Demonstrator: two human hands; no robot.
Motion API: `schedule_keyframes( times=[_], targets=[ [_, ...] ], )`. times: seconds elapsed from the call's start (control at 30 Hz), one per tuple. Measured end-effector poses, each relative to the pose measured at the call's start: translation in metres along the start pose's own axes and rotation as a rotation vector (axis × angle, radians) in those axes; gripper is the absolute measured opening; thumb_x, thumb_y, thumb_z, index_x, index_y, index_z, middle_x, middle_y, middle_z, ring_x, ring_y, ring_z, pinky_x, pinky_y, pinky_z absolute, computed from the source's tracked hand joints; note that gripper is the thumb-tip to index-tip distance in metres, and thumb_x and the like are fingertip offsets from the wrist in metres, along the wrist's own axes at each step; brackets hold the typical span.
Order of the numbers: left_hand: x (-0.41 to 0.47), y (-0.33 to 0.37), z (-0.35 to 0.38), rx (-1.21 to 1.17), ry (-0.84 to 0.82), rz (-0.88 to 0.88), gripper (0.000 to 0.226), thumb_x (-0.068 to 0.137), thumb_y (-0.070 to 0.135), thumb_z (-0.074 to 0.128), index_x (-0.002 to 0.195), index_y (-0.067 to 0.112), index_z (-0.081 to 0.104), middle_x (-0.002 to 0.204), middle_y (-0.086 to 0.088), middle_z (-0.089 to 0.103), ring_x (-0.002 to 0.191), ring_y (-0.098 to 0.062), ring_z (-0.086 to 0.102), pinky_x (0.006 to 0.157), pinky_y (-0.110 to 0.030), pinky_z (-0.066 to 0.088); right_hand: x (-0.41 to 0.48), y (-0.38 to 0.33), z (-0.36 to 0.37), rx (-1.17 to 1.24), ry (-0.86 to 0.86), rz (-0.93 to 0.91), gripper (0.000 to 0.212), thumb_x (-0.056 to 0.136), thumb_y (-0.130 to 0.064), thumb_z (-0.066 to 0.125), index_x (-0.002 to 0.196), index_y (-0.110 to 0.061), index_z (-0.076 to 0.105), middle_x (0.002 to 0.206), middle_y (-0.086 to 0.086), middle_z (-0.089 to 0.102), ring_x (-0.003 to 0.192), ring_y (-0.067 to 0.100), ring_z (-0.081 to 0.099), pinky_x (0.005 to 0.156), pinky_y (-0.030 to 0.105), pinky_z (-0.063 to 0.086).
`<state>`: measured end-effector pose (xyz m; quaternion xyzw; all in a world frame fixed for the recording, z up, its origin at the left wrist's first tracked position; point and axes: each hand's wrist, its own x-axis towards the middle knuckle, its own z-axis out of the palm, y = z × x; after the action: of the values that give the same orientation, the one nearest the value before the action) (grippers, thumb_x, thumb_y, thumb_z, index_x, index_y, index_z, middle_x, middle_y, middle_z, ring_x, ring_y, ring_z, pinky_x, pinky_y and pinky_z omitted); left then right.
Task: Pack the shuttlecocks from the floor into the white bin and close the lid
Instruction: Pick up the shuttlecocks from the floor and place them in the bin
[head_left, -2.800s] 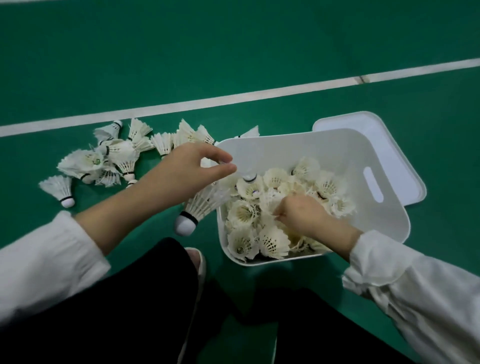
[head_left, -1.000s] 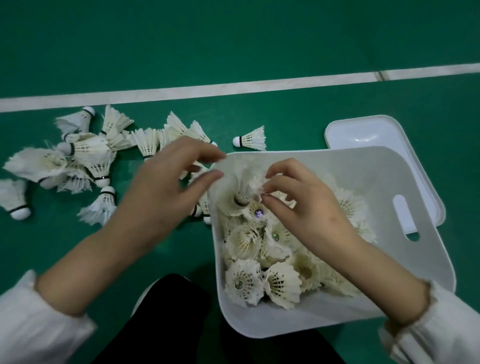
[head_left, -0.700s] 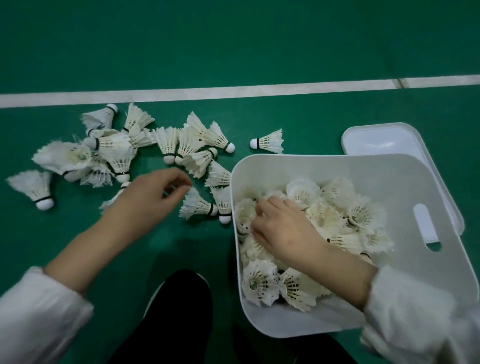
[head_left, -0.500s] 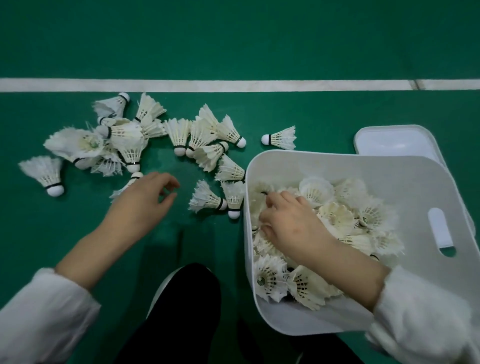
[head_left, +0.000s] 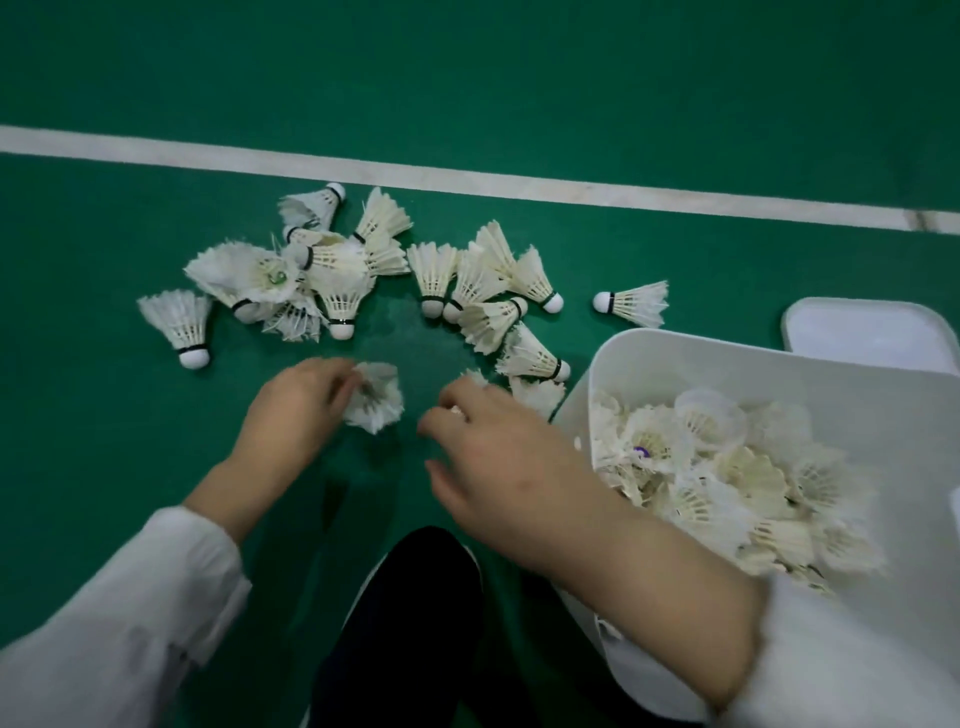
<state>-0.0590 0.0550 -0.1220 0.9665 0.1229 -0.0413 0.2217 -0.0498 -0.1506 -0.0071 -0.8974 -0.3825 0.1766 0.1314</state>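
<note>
Shuttlecocks (head_left: 467, 291) are strewn on the floor (head_left: 104, 415) beside the part-filled white bin (head_left: 613, 364), one pinched by the left hand (head_left: 296, 410), the right hand's (head_left: 498, 452) grip lost to blur; feathers could be crushed by hasty grabs.

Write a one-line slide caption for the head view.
Packing up: left hand pinches a shuttlecock on the green floor, right hand hovers beside the partly filled white bin, lid lying beyond it.

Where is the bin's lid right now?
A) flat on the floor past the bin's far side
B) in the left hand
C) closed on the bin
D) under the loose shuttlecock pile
A: the lid lies flat on the green floor just beyond the open white bin.
</note>
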Motion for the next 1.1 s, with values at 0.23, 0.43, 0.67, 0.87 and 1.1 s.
schedule_keyframes(
  times=[0.23, 0.43, 0.67, 0.87, 1.1],
  targets=[
    [-0.012, 0.044, 0.000, -0.463, -0.229, -0.001, 0.032, 0.091, 0.031, 0.056, 0.064, 0.013, 0.054, 0.056, -0.003, 0.057, 0.051, -0.011, 0.056, 0.055, -0.027, 0.043, 0.025, 0.008, 0.036, -0.189, -0.158, 0.072, 0.041, 0.088, 0.000, 0.041, 0.129, -0.002, 0.041, 0.137, 0.016, 0.036, 0.112, 0.033, 0.045, 0.085, 0.042, 0.046],
    [-0.015, 0.059, 0.035, -0.469, -0.122, -0.017, 0.042, 0.093, 0.045, 0.039, 0.107, 0.010, 0.058, 0.104, -0.008, 0.060, 0.095, -0.020, 0.055, 0.086, -0.029, 0.038, 0.030, 0.048, 0.004, -0.228, 0.209, 0.218, 0.024, 0.051, -0.006, 0.083, 0.064, -0.012, 0.063, 0.065, 0.004, 0.063, 0.062, 0.026, 0.060, 0.055, 0.027, 0.044],
    [-0.004, 0.075, 0.066, -0.464, -0.165, -0.035, 0.018, 0.090, 0.025, 0.057, 0.084, 0.010, 0.066, 0.085, -0.007, 0.067, 0.079, -0.020, 0.060, 0.075, -0.035, 0.048, 0.031, 0.073, 0.002, -0.222, 0.281, 0.375, 0.024, 0.094, -0.025, 0.042, 0.094, -0.016, 0.064, 0.097, 0.001, 0.066, 0.092, 0.025, 0.056, 0.092, 0.037, 0.017],
    [0.005, 0.050, 0.036, -0.621, -0.193, -0.135, 0.024, 0.097, 0.025, 0.042, 0.074, 0.019, 0.045, 0.068, 0.002, 0.051, 0.054, -0.016, 0.054, 0.052, -0.033, 0.044, 0.035, 0.074, 0.012, -0.223, 0.420, 0.415, 0.015, 0.085, -0.021, 0.057, 0.076, -0.015, 0.067, 0.074, 0.001, 0.068, 0.068, 0.025, 0.057, 0.073, 0.034, 0.019],
    [0.066, 0.022, -0.013, 0.161, 0.067, -0.009, 0.032, 0.094, 0.031, 0.045, 0.121, 0.013, 0.046, 0.111, -0.007, 0.056, 0.072, -0.020, 0.059, 0.047, -0.029, 0.041, 0.035, 0.075, 0.013, -0.207, 0.446, 0.402, 0.013, 0.079, -0.020, 0.063, 0.067, -0.017, 0.065, 0.064, -0.002, 0.065, 0.059, 0.023, 0.056, 0.069, 0.033, 0.019]
  ],
)
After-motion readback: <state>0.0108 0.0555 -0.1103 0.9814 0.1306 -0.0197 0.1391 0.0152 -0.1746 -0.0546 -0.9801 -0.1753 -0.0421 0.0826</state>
